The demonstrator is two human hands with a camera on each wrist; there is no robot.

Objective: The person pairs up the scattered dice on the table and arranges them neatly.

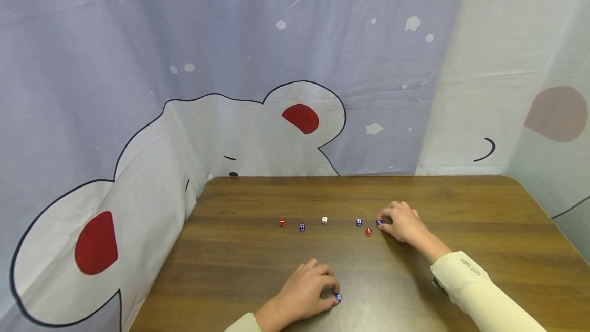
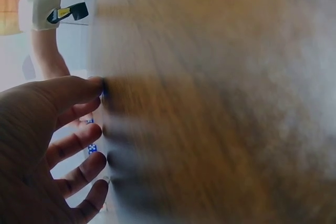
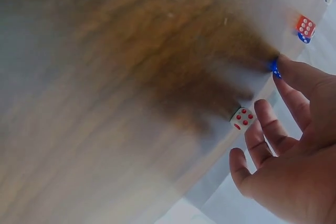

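Near the front of the table, my left hand (image 1: 306, 291) pinches a blue die (image 1: 338, 297) between thumb and fingertip. In the left wrist view the thumb hides most of that die. Farther back and to the right, my right hand (image 1: 402, 222) pinches another blue die (image 1: 379, 223) at the tabletop. Just left of it lie a red die (image 1: 368, 231) and a blue die (image 1: 359, 223). Close by the right hand's other fingers sits a white die (image 3: 242, 119) with red dots, seen in the right wrist view; the hand hides it from the head view.
Along the same row, farther left, are a white die (image 1: 324, 220), a blue die (image 1: 302, 227) and a red die (image 1: 282, 223). The brown wooden table (image 1: 230, 270) meets a printed curtain (image 1: 249, 137) at its back edge.
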